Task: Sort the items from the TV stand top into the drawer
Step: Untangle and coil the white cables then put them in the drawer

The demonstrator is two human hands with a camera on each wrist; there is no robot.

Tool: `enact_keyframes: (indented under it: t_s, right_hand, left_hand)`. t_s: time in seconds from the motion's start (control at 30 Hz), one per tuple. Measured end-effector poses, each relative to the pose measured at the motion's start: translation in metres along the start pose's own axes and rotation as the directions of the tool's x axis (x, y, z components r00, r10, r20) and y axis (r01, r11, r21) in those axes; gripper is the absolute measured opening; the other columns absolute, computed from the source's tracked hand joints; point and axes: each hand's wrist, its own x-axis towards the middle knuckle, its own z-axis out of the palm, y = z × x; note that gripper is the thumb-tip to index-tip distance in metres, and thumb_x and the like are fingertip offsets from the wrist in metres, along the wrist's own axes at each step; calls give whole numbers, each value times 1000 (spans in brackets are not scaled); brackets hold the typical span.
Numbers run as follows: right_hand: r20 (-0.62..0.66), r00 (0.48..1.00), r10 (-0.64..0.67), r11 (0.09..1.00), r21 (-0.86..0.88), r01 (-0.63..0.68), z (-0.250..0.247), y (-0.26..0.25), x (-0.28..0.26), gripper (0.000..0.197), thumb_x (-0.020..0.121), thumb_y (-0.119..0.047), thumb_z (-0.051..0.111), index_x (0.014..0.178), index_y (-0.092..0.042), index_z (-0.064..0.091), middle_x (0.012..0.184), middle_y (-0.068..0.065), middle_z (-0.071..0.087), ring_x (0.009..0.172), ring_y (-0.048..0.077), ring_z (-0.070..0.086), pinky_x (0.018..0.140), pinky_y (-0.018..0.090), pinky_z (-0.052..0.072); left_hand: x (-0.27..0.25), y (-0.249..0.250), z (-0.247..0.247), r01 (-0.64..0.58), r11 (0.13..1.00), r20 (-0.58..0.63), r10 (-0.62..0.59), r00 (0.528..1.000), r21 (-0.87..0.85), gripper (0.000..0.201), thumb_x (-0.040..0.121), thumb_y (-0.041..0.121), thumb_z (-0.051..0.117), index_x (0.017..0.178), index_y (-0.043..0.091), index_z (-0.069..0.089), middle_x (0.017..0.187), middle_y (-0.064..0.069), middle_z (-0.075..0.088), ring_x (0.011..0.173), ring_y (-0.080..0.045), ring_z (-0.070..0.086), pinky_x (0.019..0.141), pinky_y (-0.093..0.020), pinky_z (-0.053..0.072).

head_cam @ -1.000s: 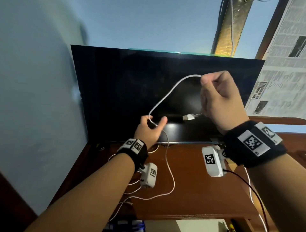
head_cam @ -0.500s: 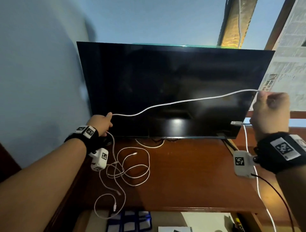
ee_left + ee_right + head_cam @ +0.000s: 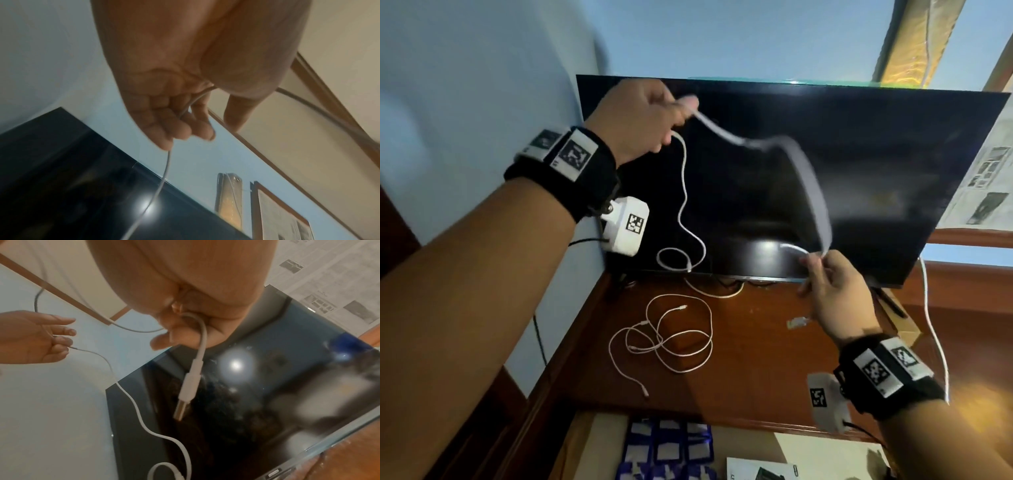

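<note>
A white USB cable point(image 3: 808, 178) arcs in front of the black TV point(image 3: 859, 154), blurred by motion. My left hand point(image 3: 674, 116) is raised at the TV's upper left. Its fingers point(image 3: 185, 126) are curled round the cable point(image 3: 162, 178), whose free length hangs down into a small loop point(image 3: 674, 260). My right hand point(image 3: 813, 270) is lower, at the TV's bottom edge. It pinches the cable near the other end, and the USB plug point(image 3: 189, 386) dangles below it. More white cables point(image 3: 678, 339) lie tangled on the wooden TV stand top point(image 3: 756, 377).
The drawer point(image 3: 592, 445) stands pulled out below the stand's front edge, holding blue packets point(image 3: 667, 448) and a printed box point(image 3: 756, 472). Another white cord point(image 3: 935, 342) hangs at the right beside a cardboard box point(image 3: 904, 329). The blue wall is close on the left.
The hands were spread wide with the cable stretched between them. My left hand has since risen and moved right, my right hand has come in towards the centre, and the cable sags in an arc.
</note>
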Motion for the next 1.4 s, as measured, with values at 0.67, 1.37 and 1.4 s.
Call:
enact_keyframes:
  t_s: [0.67, 1.37, 1.4]
  right_hand:
    - [343, 936, 78, 893, 393, -218, 35, -39, -69, 22, 103, -32, 59, 95, -14, 69, 55, -19, 54, 52, 0, 47, 56, 21, 38]
    - [519, 850, -89, 883, 435, -174, 50, -34, -111, 17, 103, -21, 59, 98, -7, 67, 83, 7, 77, 85, 16, 71, 87, 26, 53]
    - [520, 849, -91, 889, 427, -166, 51, -33, -111, 16, 102, -22, 61, 97, -9, 68, 85, 6, 77, 86, 17, 71, 89, 30, 54]
  left_hand:
    - [-175, -119, 44, 216, 962, 372, -265, 890, 169, 42, 103, 39, 56, 144, 47, 51, 142, 11, 57, 120, -7, 62, 105, -32, 48]
    - [-162, -84, 78, 152, 980, 269, -112, 957, -131, 21, 105, 37, 54, 103, 25, 71, 95, -9, 70, 89, -15, 66, 82, -26, 53]
    - [-161, -88, 81, 166, 977, 268, -125, 955, -136, 21, 105, 37, 53, 104, 25, 71, 97, -6, 71, 90, -12, 66, 82, -26, 51]
